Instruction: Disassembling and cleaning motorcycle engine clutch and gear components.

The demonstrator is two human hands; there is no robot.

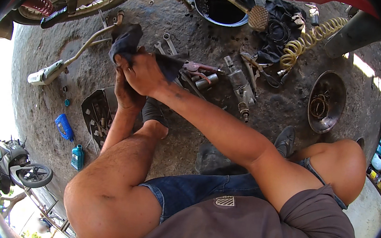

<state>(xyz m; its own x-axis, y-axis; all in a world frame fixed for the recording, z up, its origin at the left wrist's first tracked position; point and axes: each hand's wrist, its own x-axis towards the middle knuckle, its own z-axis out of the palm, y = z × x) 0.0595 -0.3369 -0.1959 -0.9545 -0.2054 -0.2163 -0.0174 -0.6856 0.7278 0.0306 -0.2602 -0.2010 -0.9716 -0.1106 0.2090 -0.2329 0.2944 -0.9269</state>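
Observation:
My two hands meet left of centre over the floor, wrapped in a dark rag (125, 41). My right hand (145, 72) crosses over from the right, its fingers closed on the cloth. Just below it, my left hand (127, 91) points upward and grips the same rag, partly hidden by the right. Whether anything else is inside the cloth cannot be seen. An exhaust pipe with a silver muffler (46, 73) lies left of my hands. Wrenches (169, 44) and a red-handled air blow gun (203, 68) lie to their right.
A motorcycle wheel and frame (91, 1) stand overhead. Around me are an oil basin (222, 11), a coiled yellow hose (308, 40), an impact wrench (238, 82), a metal bowl (326, 103), a tool case (96, 111), and blue (64, 126) and teal bottles (77, 157).

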